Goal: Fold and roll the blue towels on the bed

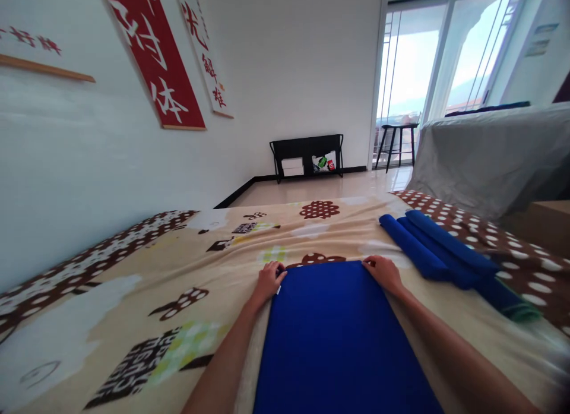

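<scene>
A flat blue cloth [338, 337], long and straight-edged, lies on the patterned bedspread [231, 277] and runs toward me. My left hand [269, 281] pinches its far left corner, where a small white tag shows just below the fingers. At the far right corner, the thumb and fingers of my right hand [383, 272] are closed on the cloth's edge. Between the hands the far edge is nearly straight. To the right of my right hand lie several rolled or folded blue cloths [439, 250], with a dark green end at the near side.
A white wall with hanging scrolls [155, 57] stands at the left. Beyond the bed is a low black rack [307, 149] with white boxes. A black stool [398, 142] stands by the glass door. Covered furniture [494, 149] and a cardboard box [550, 224] are at the right.
</scene>
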Tool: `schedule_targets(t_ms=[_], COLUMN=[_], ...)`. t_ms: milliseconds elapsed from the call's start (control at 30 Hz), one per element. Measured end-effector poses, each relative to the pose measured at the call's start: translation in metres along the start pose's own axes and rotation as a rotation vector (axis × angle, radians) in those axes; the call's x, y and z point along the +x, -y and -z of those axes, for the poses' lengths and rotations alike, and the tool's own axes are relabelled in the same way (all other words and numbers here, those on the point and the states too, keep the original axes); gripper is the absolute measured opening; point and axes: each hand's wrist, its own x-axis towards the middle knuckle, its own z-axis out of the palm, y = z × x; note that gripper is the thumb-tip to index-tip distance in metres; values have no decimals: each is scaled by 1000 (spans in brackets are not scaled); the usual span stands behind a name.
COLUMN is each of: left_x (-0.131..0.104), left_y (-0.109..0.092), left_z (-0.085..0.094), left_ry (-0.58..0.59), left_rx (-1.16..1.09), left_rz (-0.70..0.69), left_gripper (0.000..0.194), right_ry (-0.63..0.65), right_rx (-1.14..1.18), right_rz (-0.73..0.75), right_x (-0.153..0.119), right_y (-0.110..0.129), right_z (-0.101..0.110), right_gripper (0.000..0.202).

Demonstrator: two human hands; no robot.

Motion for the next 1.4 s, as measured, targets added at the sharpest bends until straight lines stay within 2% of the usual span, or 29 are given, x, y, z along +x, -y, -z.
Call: schedule_targets(t_ms=[133, 300, 433, 567, 800, 867, 967, 1067, 1133, 1167, 1233, 1333, 1400], left_x=[6, 8, 9, 12, 13, 8, -1, -8, -13, -18, -29, -47, -54], left_y=[11, 7, 9, 15, 11, 0, -34, -76, -91, -91, -75, -33, -13], left_z=[1, 2, 9, 18, 18, 21, 21, 7, -5, -8, -9, 6, 18], left_ry=[59, 47, 8, 33, 56, 28, -9, 71, 152, 184, 223, 238, 245], left_rx=[1, -16, -54, -78, 4, 51, 99, 100, 104, 113, 143, 201, 233], left_rz=[-21, -39, 1, 40, 127, 134, 66, -90, -146, -145, -90, 26, 73], left_gripper=[24, 24, 23, 25, 28, 29, 31, 42, 50, 53, 58, 62, 61], right_ry=[15, 15, -11, -14, -12, -29, -66, -5, 75, 108, 144, 148, 149], right_rx=[-44, -71, -88, -97, -101, -103, -103, -82, -67, -64, -71, -100, -119], right_rz=[30, 98, 103, 111, 111, 125, 193, 363, 464, 488, 475, 374, 324], right_x=[5, 5, 7, 16, 19, 14, 3, -12, -22, -26, -32, -35, -33], right_y=[-12, -14, -13, -7, 2, 5, 27, 67, 87, 90, 81, 39, 14], right_z=[-3, -4, -1, 1, 0, 5, 7, -5, -18, -22, -27, -19, -11], right_gripper=[27, 27, 28, 28, 28, 29, 34, 46, 53, 56, 60, 68, 72])
